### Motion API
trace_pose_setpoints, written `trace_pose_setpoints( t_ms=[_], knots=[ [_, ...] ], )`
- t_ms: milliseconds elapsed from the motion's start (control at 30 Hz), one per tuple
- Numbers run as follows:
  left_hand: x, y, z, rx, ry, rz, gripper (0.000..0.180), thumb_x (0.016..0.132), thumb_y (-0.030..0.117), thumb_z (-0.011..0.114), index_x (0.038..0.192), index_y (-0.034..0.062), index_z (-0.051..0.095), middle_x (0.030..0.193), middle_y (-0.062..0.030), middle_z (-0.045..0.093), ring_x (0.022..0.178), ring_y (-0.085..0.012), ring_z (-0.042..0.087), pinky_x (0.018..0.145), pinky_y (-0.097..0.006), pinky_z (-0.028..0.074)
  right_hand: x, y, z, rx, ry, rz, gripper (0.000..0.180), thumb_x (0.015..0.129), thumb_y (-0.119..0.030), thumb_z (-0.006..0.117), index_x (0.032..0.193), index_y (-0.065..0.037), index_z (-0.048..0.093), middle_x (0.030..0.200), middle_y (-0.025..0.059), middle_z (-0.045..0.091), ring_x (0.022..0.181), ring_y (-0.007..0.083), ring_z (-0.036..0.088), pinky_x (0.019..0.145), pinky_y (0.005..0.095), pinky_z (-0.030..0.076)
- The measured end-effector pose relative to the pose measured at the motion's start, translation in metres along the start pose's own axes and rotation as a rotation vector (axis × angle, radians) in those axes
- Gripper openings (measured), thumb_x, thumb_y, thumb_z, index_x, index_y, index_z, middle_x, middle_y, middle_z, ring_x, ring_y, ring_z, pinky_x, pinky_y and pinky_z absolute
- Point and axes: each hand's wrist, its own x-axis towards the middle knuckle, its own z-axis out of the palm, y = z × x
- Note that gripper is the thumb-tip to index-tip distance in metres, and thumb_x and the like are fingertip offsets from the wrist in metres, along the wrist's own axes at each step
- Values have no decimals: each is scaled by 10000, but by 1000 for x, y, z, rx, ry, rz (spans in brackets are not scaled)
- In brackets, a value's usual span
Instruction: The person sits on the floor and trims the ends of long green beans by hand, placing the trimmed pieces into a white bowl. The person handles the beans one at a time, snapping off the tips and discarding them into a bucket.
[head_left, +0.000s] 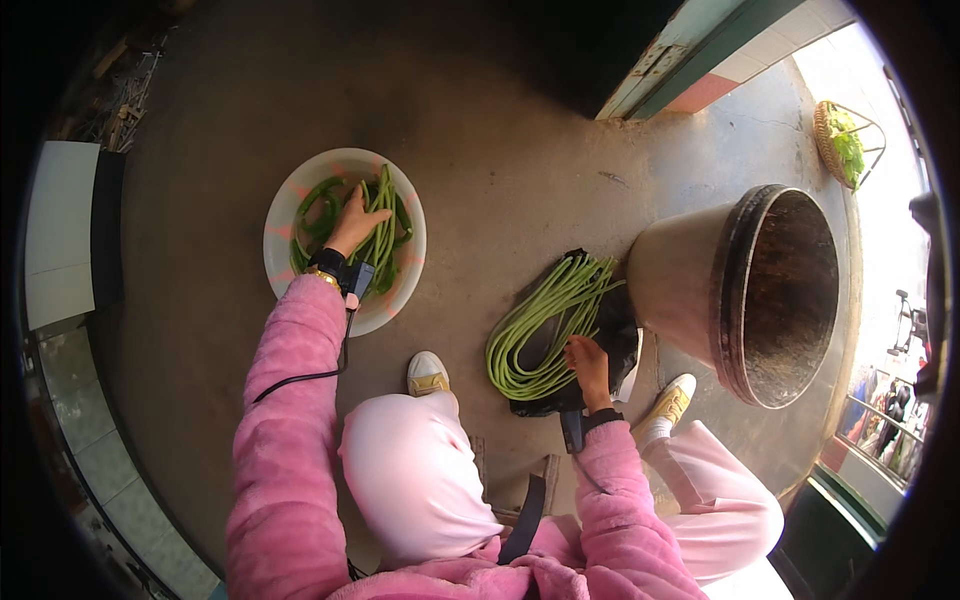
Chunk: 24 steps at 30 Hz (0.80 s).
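My left hand (pixel 355 222) reaches into a white round basin (pixel 283 205) on the floor and touches the long green beans (pixel 383 235) lying in it; the fingers are closed on a bean or two. My right hand (pixel 588 365) rests on a coiled bundle of long green beans (pixel 540 315) that lies on a black plastic bag (pixel 610 330) between my feet. Its fingers curl over the near end of the bundle. Both arms wear pink fleece sleeves with a dark wrist strap and cable.
A large dark bucket (pixel 770 290) lies tilted on the concrete floor at the right. A woven basket with leafy greens (pixel 842 140) sits by the doorway, far right. My white and yellow shoes (pixel 428 373) flank the bag. A white panel (pixel 60 230) stands at left.
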Motion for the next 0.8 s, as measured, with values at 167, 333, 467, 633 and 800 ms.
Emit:
trace_pose_setpoints(
  t_ms=[167, 333, 467, 633, 800],
  knots=[
    [-40, -25, -12, 265, 88, 2, 1010, 789, 410, 742, 1498, -31, 174, 1516, -260, 262, 1405, -365, 276, 1140, -402, 266, 18, 4, 13, -83, 16, -36, 281, 967, -180, 557, 1164, 16, 598, 906, 53, 655, 761, 96, 596, 631, 239, 478],
    [-110, -63, -17, 814, -97, -178, 984, 774, 370, 763, 1514, 67, 191, 1561, -218, 113, 1423, -433, 142, 1140, -536, 199, 33, 5, 37, -241, 122, -47, 526, 911, -276, 663, 1304, 34, 502, 1023, 109, 642, 824, 153, 623, 679, 278, 504],
    [-95, -103, -2, 1174, -214, 108, 885, 794, 217, 729, 1517, 131, 227, 1564, -180, 129, 1395, -447, 190, 1120, -534, 238, 41, 1, 62, -543, 185, -162, 659, 818, -306, 765, 1283, 54, 466, 938, 120, 623, 771, 193, 604, 659, 319, 494],
    [-59, -113, -22, 1322, -196, 321, 827, 752, 131, 726, 1474, 253, 344, 1443, -125, 372, 1313, -333, 337, 1067, -462, 269, 44, -2, 68, -624, 188, -176, 635, 786, -259, 790, 1236, 42, 457, 905, 112, 613, 743, 192, 603, 649, 317, 491],
    [-77, -71, -61, 1060, -315, 224, 852, 715, 185, 736, 1473, 194, 347, 1472, -124, 338, 1345, -347, 302, 1086, -460, 269, 50, 1, 61, -380, 218, -129, 536, 824, -225, 758, 1202, 52, 497, 853, 95, 625, 705, 168, 615, 634, 292, 492]
  ],
)
